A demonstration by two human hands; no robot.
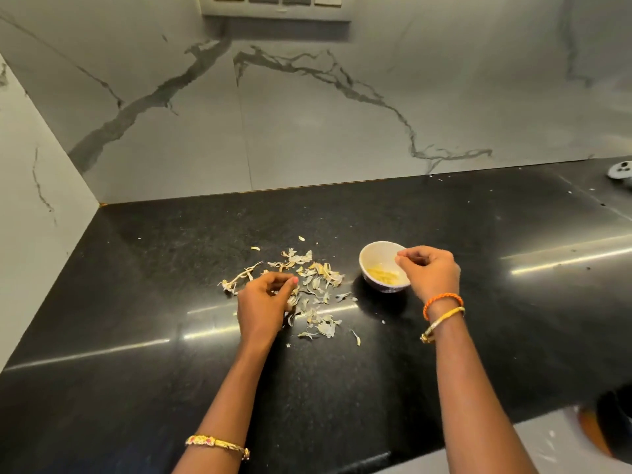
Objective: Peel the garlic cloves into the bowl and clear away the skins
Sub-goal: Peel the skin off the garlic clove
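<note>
On black counter (136, 319), small white bowl (371, 258) stands as landmark, holding pale yellow peeled garlic cloves (383, 276) at bottom. Garlic skins (316, 280) lie scattered just left of bowl: thin, dry, papery flakes, whitish to tan, some curled, one stringy stem piece at far left of pile. Right hand (429, 271) hovers over bowl's right rim, fingers curled, fingertips pinched together; whether something is between them, cannot tell. Left hand (261, 302) on skins left of bowl, fingers curled around some flakes.
</note>
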